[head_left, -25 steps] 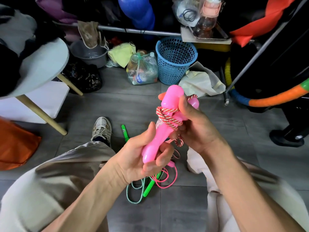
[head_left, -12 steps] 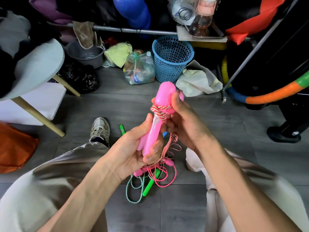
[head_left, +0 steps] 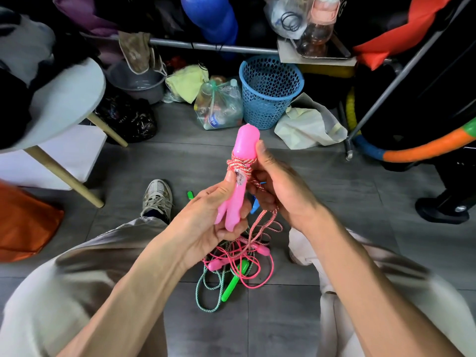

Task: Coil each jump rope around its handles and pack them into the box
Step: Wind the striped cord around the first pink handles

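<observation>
Above the tangle of ropes (head_left: pixel 231 269) on the grey floor (head_left: pixel 309 318), the pink handles (head_left: pixel 238 181) stand nearly upright, pressed side by side. The left hand (head_left: pixel 206 222) grips their lower ends, thumb laid along the shaft; the right hand (head_left: pixel 280 191) pinches the red-and-white cord (head_left: pixel 240 164) just beside the handles, thumb against the upper end. Compared with a second ago, the turns of cord sit tighter and higher under the bulbous tips, and the handles have swung from a slant to near vertical, so the winding looks to be advancing. A long slack length hangs from the right hand down to the tangle, so much coiling seems left. A green-handled rope (head_left: pixel 234 282) and a thin pink one (head_left: pixel 257 276) lie uncoiled in the tangle. No box shows in view.
</observation>
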`<state>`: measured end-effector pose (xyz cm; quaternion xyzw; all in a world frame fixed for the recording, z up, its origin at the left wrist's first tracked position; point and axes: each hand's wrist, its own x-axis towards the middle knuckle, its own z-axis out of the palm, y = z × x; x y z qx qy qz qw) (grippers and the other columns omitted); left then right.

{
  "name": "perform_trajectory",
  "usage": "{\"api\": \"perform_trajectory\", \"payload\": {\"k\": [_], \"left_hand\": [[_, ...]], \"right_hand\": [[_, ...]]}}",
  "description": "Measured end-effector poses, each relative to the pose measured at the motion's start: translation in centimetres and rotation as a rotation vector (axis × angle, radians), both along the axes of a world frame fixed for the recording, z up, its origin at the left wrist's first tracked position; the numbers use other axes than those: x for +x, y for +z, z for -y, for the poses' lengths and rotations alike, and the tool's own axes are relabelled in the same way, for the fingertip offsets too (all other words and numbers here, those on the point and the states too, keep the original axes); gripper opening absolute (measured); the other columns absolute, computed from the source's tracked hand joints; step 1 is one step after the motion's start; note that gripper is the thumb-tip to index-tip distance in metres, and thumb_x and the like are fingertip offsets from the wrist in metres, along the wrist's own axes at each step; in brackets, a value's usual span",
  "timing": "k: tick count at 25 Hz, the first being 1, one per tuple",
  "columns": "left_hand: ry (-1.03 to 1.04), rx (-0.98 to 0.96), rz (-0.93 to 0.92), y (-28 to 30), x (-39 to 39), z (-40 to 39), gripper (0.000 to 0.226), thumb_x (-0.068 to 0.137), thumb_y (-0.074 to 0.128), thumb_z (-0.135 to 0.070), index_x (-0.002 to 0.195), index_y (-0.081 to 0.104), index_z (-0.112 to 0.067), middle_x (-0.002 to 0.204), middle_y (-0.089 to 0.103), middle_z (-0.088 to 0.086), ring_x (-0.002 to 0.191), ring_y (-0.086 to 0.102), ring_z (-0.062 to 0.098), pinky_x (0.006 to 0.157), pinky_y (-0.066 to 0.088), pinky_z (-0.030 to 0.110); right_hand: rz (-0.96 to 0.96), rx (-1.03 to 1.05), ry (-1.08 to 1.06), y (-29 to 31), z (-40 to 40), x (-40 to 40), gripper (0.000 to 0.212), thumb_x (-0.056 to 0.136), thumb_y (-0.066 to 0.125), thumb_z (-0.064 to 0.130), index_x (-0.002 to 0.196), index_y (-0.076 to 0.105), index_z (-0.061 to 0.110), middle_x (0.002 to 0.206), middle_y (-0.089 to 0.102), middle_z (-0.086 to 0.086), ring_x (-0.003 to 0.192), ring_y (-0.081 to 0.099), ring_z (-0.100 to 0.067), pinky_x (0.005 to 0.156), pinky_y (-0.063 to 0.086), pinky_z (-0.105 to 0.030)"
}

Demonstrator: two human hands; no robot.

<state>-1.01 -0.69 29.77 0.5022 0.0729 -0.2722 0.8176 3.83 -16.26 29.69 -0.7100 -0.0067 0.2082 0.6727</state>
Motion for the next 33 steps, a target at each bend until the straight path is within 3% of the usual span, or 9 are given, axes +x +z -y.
{"api": "perform_trajectory", "payload": {"k": [7,11,14,18,21,23,28,30,33], "left_hand": [[-0.186,-0.310,0.031,-0.3,-0.6,0.0,0.032,0.091,0.057,-0.035,0.104,0.058,-0.005,0.074,0.061,0.009,0.056,0.050,0.017,0.047,0.031,0.020],[-0.083,-0.137,0.046,0.1,-0.3,0.0,0.028,0.090,0.054,-0.032,0.091,0.063,-0.005,0.065,0.055,0.008,0.054,0.046,0.016,0.050,0.040,0.021],[0.023,0.008,0.122,0.2,-0.3,0.1,0.028,0.091,0.055,-0.031,0.089,0.060,-0.004,0.063,0.055,0.007,0.054,0.048,0.018,0.052,0.044,0.025],[0.152,0.182,0.183,0.6,-0.1,0.0,0.024,0.095,0.054,-0.028,0.084,0.056,-0.006,0.060,0.058,0.006,0.049,0.054,0.020,0.049,0.047,0.026],[0.186,0.192,0.159,0.7,0.2,0.0,0.022,0.097,0.051,-0.024,0.085,0.055,-0.007,0.060,0.057,0.006,0.046,0.049,0.017,0.039,0.040,0.022],[0.207,0.194,0.138,0.6,0.4,-0.2,0.022,0.098,0.051,-0.025,0.085,0.054,-0.007,0.061,0.057,0.006,0.046,0.048,0.017,0.037,0.037,0.020],[0.321,0.216,0.148,0.5,1.4,-1.6,0.023,0.098,0.051,-0.027,0.086,0.054,-0.008,0.061,0.056,0.004,0.044,0.046,0.015,0.037,0.032,0.019],[0.330,0.324,0.255,0.1,1.6,-1.8,0.025,0.099,0.051,-0.027,0.084,0.053,-0.007,0.060,0.055,0.003,0.044,0.043,0.015,0.038,0.030,0.021],[0.288,0.688,0.457,-0.8,1.7,-1.8,0.032,0.100,0.051,-0.032,0.077,0.051,-0.010,0.054,0.053,-0.004,0.043,0.043,0.013,0.041,0.032,0.025]], "right_hand": [[-0.058,0.216,0.004,-0.2,0.5,-0.1,0.089,0.083,0.036,0.076,0.097,0.058,-0.009,0.052,0.041,0.004,0.040,0.024,-0.010,0.038,0.015,-0.023],[-0.077,0.214,-0.016,-0.4,0.1,-0.2,0.060,0.079,0.038,0.077,0.075,0.064,0.023,0.058,0.043,0.001,0.042,0.027,-0.009,0.040,0.019,-0.023],[-0.062,0.094,-0.090,-0.7,-0.2,0.3,0.056,0.084,0.045,0.072,0.056,0.055,0.024,0.050,0.043,0.002,0.040,0.032,-0.012,0.044,0.026,-0.025],[-0.067,0.011,-0.093,-1.1,0.6,0.2,0.039,0.083,0.069,0.047,0.061,0.051,0.019,0.045,0.037,0.003,0.037,0.025,-0.011,0.041,0.021,-0.019],[-0.089,-0.035,-0.032,-0.6,0.5,0.0,0.028,0.079,0.068,0.042,0.076,0.062,0.015,0.050,0.043,-0.001,0.040,0.027,-0.011,0.040,0.017,-0.019],[-0.106,-0.030,-0.041,-0.1,0.7,0.0,0.022,0.080,0.069,0.035,0.066,0.064,0.019,0.056,0.052,-0.003,0.042,0.030,-0.011,0.041,0.018,-0.019],[-0.033,-0.138,-0.057,0.7,1.4,-0.3,0.038,0.088,0.066,0.035,0.060,0.059,0.010,0.057,0.052,-0.005,0.043,0.032,-0.009,0.044,0.020,-0.022],[-0.013,-0.141,-0.128,0.6,1.4,-0.4,0.035,0.091,0.064,0.035,0.061,0.060,0.016,0.058,0.053,-0.002,0.044,0.039,-0.006,0.041,0.027,-0.016],[0.062,-0.208,-0.131,0.5,1.5,-0.4,0.015,0.095,0.061,0.026,0.082,0.063,0.018,0.055,0.053,0.009,0.046,0.044,0.001,0.043,0.031,-0.011]]}}
